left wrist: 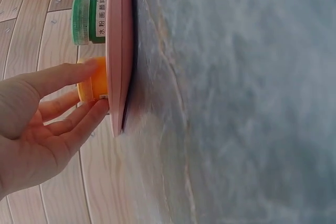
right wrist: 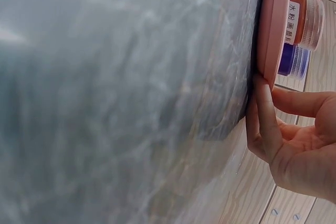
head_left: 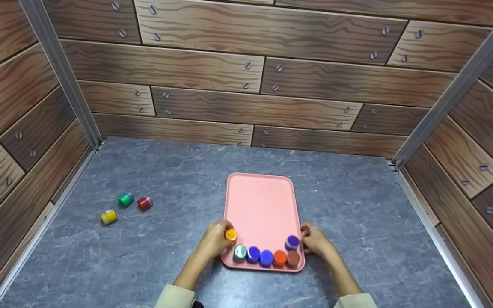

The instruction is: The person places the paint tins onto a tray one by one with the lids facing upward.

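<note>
A pink tray (head_left: 260, 205) lies lengthwise on the table. At its left edge my left hand (head_left: 215, 240) pinches an orange-yellow paint jar (left wrist: 97, 80) between thumb and fingers; the jar stands upright at the tray. Along the near edge runs a row of paint jars: green (head_left: 240, 253), dark blue (head_left: 253, 254), blue (head_left: 266, 258), orange-red (head_left: 279, 259) and brown (head_left: 292, 259). A purple jar (head_left: 292, 243) stands behind the brown one. My right hand (head_left: 315, 239) grips the tray's right rim, its thumb and fingers about the edge in the right wrist view.
To the left on the grey marbled table (head_left: 178, 184), a green jar (head_left: 125, 199), a red jar (head_left: 144, 203) and a yellow jar (head_left: 109, 217) lie tipped on their sides. Wood-patterned walls (head_left: 212, 72) enclose the back and both sides, with metal posts at the corners.
</note>
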The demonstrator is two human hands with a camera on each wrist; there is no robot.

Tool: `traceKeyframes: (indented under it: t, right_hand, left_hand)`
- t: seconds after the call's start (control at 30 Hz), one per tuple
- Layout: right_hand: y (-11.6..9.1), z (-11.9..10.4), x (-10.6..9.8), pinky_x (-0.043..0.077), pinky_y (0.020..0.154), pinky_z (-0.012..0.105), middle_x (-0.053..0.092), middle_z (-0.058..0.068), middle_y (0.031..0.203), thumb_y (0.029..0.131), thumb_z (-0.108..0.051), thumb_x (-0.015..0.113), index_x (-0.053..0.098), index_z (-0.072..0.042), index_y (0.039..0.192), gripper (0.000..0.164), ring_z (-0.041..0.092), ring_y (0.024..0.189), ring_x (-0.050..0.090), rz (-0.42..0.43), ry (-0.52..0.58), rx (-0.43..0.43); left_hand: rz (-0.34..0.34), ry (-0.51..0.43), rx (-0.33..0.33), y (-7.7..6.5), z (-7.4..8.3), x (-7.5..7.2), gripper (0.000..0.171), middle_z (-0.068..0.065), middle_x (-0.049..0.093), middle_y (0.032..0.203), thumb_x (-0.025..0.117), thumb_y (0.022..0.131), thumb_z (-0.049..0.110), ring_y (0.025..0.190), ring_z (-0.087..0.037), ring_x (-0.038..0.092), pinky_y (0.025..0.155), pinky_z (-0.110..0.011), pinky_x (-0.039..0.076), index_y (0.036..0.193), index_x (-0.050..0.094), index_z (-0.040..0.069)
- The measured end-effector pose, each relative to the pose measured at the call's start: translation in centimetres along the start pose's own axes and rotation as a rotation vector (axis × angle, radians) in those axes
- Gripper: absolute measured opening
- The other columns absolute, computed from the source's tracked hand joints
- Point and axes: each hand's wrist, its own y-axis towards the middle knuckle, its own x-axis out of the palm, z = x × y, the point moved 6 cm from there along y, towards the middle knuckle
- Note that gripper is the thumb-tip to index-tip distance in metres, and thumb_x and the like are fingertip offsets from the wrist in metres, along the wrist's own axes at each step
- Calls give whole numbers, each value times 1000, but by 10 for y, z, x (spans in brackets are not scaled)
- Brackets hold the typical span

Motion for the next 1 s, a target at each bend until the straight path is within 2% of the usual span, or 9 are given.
traceKeyframes:
  t: [0.23,0.43,0.6,0.8,1.0]
  right_hand:
    - [0,0,0,50,49,31,48,12,82,70,14,46,48,11,107,37,20,64,52,-3,0,0]
    - [0,-1,0,50,49,31,49,12,82,71,14,46,48,11,108,37,20,63,52,-11,-5,6]
    - [0,0,0,50,48,31,49,11,81,71,15,44,48,11,109,39,18,62,51,-11,-10,10]
    - [-1,1,1,50,49,32,47,11,80,72,15,45,47,10,107,35,19,63,51,-13,5,15]
    - [0,-1,0,50,50,32,46,12,81,72,14,44,47,9,105,34,20,64,51,-12,13,5]
  left_hand:
    - [-22,-6,-23,-1,0,1,30,-7,59,78,76,59,-4,75,-25,56,68,-37,46,83,58,1]
    - [-27,-11,-9,-2,2,0,33,-10,60,82,77,60,-3,78,-28,58,70,-39,47,87,59,-1]
    - [-45,-56,-58,1,0,-6,37,-13,60,90,75,62,0,77,-25,57,69,-36,47,95,59,-3]
    - [19,-33,-19,7,-7,-26,31,-17,60,92,72,68,-1,82,-31,58,71,-39,48,97,61,-7]
    - [119,54,-3,13,-20,-60,29,-17,61,90,73,68,-3,82,-31,57,73,-41,47,94,61,-7]
